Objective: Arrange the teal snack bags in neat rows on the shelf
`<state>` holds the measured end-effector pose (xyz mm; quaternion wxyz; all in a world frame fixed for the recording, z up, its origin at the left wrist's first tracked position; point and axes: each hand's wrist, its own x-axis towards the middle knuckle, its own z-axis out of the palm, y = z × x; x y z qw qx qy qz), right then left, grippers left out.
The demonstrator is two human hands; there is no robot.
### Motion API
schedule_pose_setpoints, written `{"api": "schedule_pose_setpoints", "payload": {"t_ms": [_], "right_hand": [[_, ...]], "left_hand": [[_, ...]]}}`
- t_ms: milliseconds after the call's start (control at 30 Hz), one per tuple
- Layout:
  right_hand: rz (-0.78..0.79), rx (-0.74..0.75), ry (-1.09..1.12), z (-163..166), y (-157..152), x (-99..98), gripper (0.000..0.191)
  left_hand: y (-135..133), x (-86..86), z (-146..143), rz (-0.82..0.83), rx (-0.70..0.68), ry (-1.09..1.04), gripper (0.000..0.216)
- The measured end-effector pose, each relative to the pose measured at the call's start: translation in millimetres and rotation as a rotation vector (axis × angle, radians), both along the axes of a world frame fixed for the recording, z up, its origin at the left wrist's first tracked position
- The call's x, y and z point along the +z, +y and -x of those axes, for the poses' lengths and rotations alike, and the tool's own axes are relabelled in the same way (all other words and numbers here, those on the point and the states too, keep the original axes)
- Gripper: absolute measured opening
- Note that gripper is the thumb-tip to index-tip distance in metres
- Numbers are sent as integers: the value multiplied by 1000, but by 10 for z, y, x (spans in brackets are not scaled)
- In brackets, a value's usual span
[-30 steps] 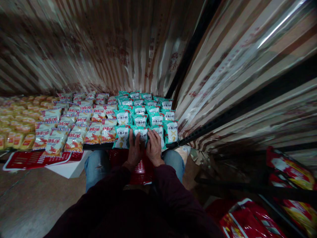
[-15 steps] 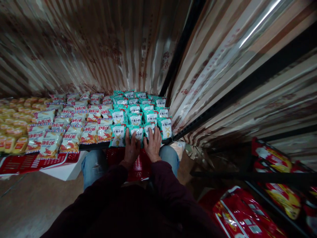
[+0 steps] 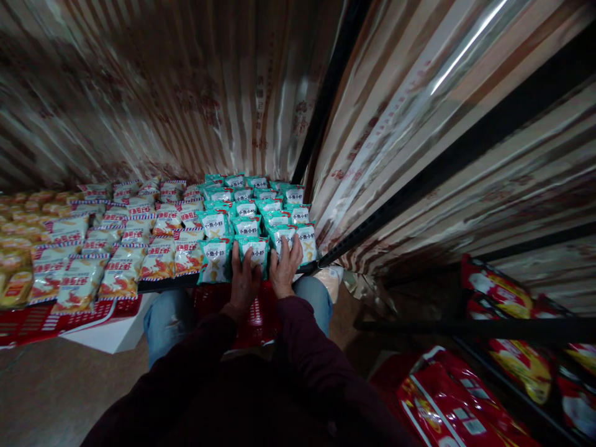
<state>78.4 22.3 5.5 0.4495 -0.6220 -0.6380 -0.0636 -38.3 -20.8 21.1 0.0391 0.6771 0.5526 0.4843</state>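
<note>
Rows of teal snack packets (image 3: 251, 208) fill the right end of a low shelf (image 3: 162, 282). My left hand (image 3: 243, 280) lies on the front teal packet (image 3: 254, 248), thumb on one side and fingers on the other, gripping it. My right hand (image 3: 285, 267) rests with fingers spread flat on the neighbouring front teal packet (image 3: 305, 239). Both dark sleeves reach forward over my knees in blue jeans (image 3: 167, 316).
Red-and-white snack packets (image 3: 139, 239) and yellow ones (image 3: 18, 248) fill the shelf's left. A red basket (image 3: 254, 313) sits between my knees; a white box (image 3: 112, 332) stands on the floor at left. Red bags (image 3: 447, 403) lie at lower right. Striped foil walls surround the shelf.
The view has swung a little to the right and down. Both hands stay on the front teal packets; my right hand has reached slightly further forward with its fingers spread wider.
</note>
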Motion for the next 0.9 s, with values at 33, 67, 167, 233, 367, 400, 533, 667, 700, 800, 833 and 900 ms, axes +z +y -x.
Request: {"api": "schedule_pose_setpoints", "payload": {"t_ms": [33,67,167,233,367,400,533,667,700,800,833,900], "right_hand": [[12,4,-15,4,18,-30,44],[26,19,-36,8,33,-64,44],[39,60,-75,10,62,-156,45],[33,64,-74,4,78,-190,46],[34,55,-72,3,116,-198,47],[41,53,-73,7,124,-194,47],[60,55,-65,17,128,-173,47],[46,76,-72,-28,89,-165,49],[44,82,-74,-41,83,-167,50],[49,106,-81,-62,89,-175,51],[52,113,-86,-61,97,-176,51],[61,119,-90,-55,111,-175,50]], "left_hand": [[11,-18,-2,3,-2,2,52],[21,-38,-6,6,-3,2,52],[49,-85,-24,8,2,3,52],[61,-96,-41,2,9,0,53],[69,-100,-66,9,8,-13,54],[70,-104,-66,12,8,-16,54],[75,-122,-58,15,20,-26,56],[68,-128,-76,-9,11,-26,55],[65,-132,-84,-19,6,-23,56],[65,-152,-98,-28,0,-27,56],[69,-161,-98,-21,1,-32,56],[77,-176,-92,9,4,-41,56]]}}
